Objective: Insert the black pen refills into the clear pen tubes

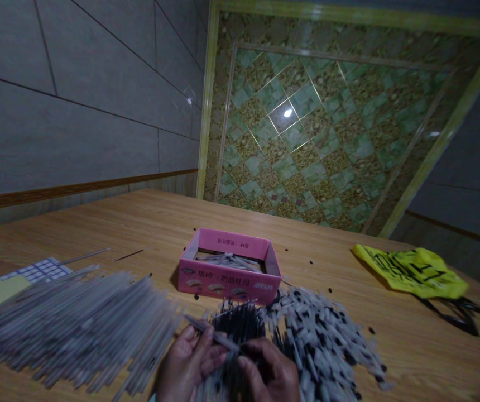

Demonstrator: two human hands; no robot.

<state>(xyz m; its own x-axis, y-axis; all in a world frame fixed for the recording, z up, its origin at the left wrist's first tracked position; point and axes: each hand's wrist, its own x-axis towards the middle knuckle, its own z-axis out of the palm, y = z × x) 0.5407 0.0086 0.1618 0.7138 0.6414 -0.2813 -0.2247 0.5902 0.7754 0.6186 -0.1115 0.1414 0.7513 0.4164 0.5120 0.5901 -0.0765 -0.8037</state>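
At the bottom centre my left hand (190, 363) and my right hand (271, 371) meet over a wooden table (139, 223). Both pinch one thin grey pen tube (212, 334) that lies slanted between them. A dark bundle of refills (240, 326) sits just beyond my fingers. Left of my hands spreads a wide heap of grey pen tubes (76, 324). To the right lies a pile of small grey and black pen parts (324, 335). The picture is blurred.
A pink cardboard box (229, 279) holding a few finished pens stands behind the piles. A yellow bag with black print (411, 271) lies at the right. A grid-printed sheet (43, 269) and loose rods lie at the left. Tiled wall and grey panels rise behind.
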